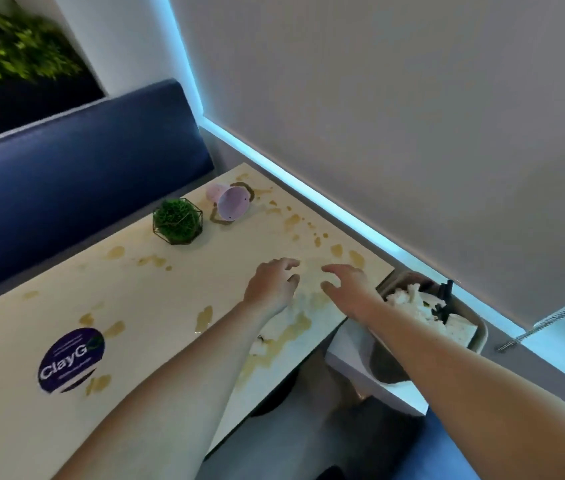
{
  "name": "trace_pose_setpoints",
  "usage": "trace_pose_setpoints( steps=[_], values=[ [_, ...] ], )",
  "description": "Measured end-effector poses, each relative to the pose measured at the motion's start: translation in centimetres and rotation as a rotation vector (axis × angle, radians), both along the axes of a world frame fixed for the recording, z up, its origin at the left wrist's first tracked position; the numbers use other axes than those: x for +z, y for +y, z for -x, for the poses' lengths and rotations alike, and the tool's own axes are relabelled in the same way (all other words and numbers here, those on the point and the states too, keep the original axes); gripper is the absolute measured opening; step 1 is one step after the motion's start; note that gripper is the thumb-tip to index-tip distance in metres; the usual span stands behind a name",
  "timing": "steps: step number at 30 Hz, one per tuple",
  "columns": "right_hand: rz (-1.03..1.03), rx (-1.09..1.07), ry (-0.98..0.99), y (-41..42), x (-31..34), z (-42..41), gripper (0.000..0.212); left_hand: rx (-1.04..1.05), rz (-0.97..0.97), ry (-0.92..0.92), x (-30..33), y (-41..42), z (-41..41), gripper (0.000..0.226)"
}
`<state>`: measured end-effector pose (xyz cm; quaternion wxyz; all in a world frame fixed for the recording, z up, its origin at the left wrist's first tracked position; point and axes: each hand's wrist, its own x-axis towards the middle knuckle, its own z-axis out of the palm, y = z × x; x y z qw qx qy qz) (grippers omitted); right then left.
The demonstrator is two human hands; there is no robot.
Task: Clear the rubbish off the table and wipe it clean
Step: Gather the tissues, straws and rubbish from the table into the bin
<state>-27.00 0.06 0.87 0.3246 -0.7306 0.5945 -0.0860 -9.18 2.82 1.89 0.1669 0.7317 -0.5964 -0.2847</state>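
Head view shows both your hands out over the near right part of the table (156, 299), side by side and close together. Your left hand (272, 284) has its fingers loosely bent and spread, and grasps nothing. Your right hand (347, 284) is the same, fingers relaxed and apart, nothing in it.

Just below and between your two wrists lies what looks like a crumpled pale napkin (274, 327) in a brownish smear; it is blurred, so you cannot be sure of its shape. It sits nearer your left wrist.

Further out, ahead and to the left of your left hand, a pink cup (229, 204) lies tipped on its side, its open mouth facing you and its long axis running away from you toward the far edge. Your left hand is the nearer one to it, so that reach likely falls to the left. Just left of the cup stands a small green plant (177, 221) in a wire frame, which probably stays.

Right beside your right forearm, off the table edge, a bin (475, 336) holds white paper rubbish. Brown spill marks (291, 221) dot the table beyond both hands; no cloth shows yet.
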Motion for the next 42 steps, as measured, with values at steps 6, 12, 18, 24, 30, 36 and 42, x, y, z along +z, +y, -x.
trace_pose_setpoints(
  steps=[6, 12, 18, 24, 30, 36, 42],
  values=[
    [-0.029, 0.189, 0.015, 3.6, 2.0, -9.8, 0.050, 0.148, -0.028, -0.061, 1.4, 6.5, -9.5, 0.039],
    [-0.046, 0.314, -0.068, 9.4, 2.9, -19.5, 0.048, 0.289, -0.082, -0.120, 2.8, 15.8, -19.1, 0.040],
    [-0.049, 0.470, -0.064, 15.7, 3.0, -29.1, 0.047, 0.438, -0.065, -0.139, 3.9, 24.6, -26.7, 0.037],
    [-0.127, 0.566, -0.125, 21.7, 2.2, -36.7, 0.045, 0.615, -0.084, -0.144, 2.3, 32.8, -32.8, 0.036],
    [-0.108, 0.756, -0.107, 26.6, 0.7, -42.7, 0.034, 0.790, -0.099, -0.105, 1.2, 39.2, -36.2, 0.033],
    [-0.122, 0.982, -0.092, 30.1, -0.1, -48.0, 0.030, 1.005, -0.095, -0.066, 0.4, 45.2, -38.7, 0.032],
    [-0.166, 1.114, -0.127, 33.2, 0.3, -53.3, 0.024, 1.246, -0.085, -0.013, 0.2, 50.8, -39.8, 0.033]
  ],
)
